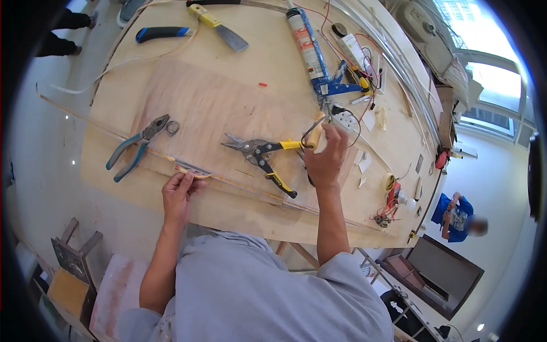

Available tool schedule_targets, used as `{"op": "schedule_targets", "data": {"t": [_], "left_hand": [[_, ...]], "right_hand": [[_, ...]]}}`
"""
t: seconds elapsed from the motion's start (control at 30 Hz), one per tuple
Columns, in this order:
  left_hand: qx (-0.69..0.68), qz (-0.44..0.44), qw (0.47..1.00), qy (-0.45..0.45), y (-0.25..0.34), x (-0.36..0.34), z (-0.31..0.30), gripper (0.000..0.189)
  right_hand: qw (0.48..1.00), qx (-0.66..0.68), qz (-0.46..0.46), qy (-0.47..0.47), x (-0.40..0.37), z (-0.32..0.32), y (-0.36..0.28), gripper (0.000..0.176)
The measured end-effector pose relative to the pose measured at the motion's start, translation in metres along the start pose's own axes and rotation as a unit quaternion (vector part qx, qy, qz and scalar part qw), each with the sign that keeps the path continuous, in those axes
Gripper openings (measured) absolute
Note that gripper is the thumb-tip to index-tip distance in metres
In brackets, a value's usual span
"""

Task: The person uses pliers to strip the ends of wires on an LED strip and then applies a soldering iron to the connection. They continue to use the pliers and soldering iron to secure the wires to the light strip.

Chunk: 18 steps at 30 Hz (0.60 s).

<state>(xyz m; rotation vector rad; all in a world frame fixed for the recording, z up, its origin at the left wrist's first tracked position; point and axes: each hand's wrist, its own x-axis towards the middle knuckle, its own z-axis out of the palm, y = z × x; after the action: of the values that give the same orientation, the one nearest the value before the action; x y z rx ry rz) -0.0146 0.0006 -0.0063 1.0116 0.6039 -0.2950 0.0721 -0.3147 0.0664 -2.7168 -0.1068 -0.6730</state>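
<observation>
My left hand [179, 196] pinches a thin orange-and-white LED strip [196, 175] between thumb and fingers, near the front edge of the table. The strip runs on to both sides along a narrow metal channel [239, 186]. My right hand [329, 157] is raised over the board, its fingers closed around a yellow cylindrical handle [314, 134] with a black cord; the tool's tip is hard to make out. Between the hands lie tin snips [259, 153] with yellow-black handles, jaws apart. Left of them rest combination pliers [139, 145] beside a small wire coil [172, 128].
A caulking gun [310, 51], a putty knife [219, 25] and a blue-black handle [164, 34] lie at the back. Red wires, a power strip [356, 51] and a tape roll [388, 182] are to the right. Another person [456, 216] in blue is beyond the table.
</observation>
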Motion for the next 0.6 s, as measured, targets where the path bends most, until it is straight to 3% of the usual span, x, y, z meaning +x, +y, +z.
{"op": "schedule_targets", "data": {"t": [0.17,0.27,0.37,0.4,0.43,0.47,0.5,0.57,0.6], "left_hand": [[0.002,-0.002,1.000,-0.003,0.002,-0.001,0.001,0.017],[0.002,0.001,1.000,-0.008,-0.001,0.000,-0.001,0.018],[0.008,-0.002,1.000,-0.022,-0.002,0.001,-0.005,0.018],[0.004,-0.003,1.000,-0.028,-0.001,0.000,-0.005,0.018],[0.001,-0.002,0.999,-0.034,0.000,0.000,-0.004,0.018],[-0.003,0.001,0.999,-0.036,0.001,0.000,-0.003,0.018],[-0.005,0.000,0.999,-0.039,0.002,0.000,-0.003,0.017],[-0.009,0.001,0.999,-0.044,0.002,0.000,-0.004,0.017],[-0.017,0.008,0.999,-0.050,0.001,0.000,-0.004,0.017]], "right_hand": [[0.993,-0.083,-0.080,-0.007,0.017,0.001,-0.003,0.037],[0.994,-0.101,-0.033,-0.007,0.023,-0.011,-0.004,0.031],[0.995,0.013,0.040,0.088,0.019,-0.040,0.019,0.027],[0.977,0.102,0.126,0.138,0.014,-0.050,0.034,0.029],[0.890,0.329,0.255,0.187,0.022,-0.070,0.025,0.030],[0.857,0.382,0.264,0.221,0.032,-0.082,0.028,0.037],[0.779,0.493,0.309,0.235,0.032,-0.091,0.040,0.049],[0.631,0.638,0.351,0.269,0.023,-0.086,0.061,0.048],[0.585,0.676,0.357,0.270,0.019,-0.077,0.057,0.047]]}}
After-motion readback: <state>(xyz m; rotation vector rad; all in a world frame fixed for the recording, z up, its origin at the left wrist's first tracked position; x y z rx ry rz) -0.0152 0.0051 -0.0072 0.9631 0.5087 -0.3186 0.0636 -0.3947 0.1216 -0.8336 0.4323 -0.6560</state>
